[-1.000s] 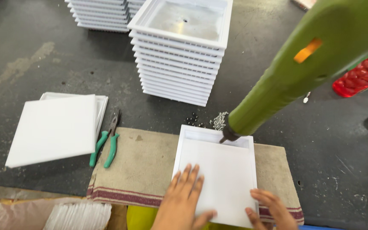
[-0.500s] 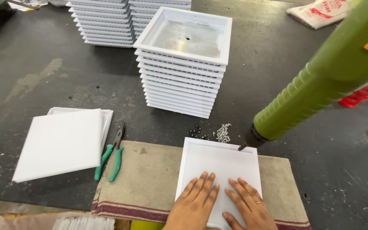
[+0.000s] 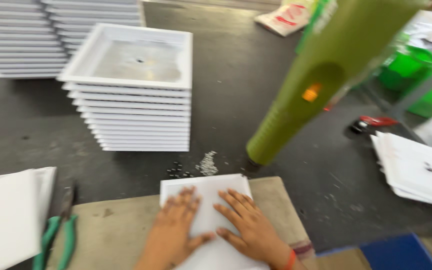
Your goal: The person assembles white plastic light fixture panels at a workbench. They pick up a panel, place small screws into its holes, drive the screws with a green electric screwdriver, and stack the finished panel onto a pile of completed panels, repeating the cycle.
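Both hands flat on a white square tray

The left hand [image 3: 176,227] and right hand [image 3: 248,225] lie side by side, fingers spread, gripping nothing, pressing the white tray [image 3: 206,187] onto the cloth-covered counter [image 3: 111,225]; a green tool [image 3: 321,85] hangs just beyond it.

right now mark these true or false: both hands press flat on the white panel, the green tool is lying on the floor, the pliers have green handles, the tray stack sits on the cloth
1. Both hands, left hand and right hand, lie flat on the white panel. True.
2. The green tool lies on the floor. False: it stands tilted, tip down just past the panel.
3. The pliers have green handles. True.
4. The tray stack sits on the cloth. False: it stands on the dark floor beyond the cloth.
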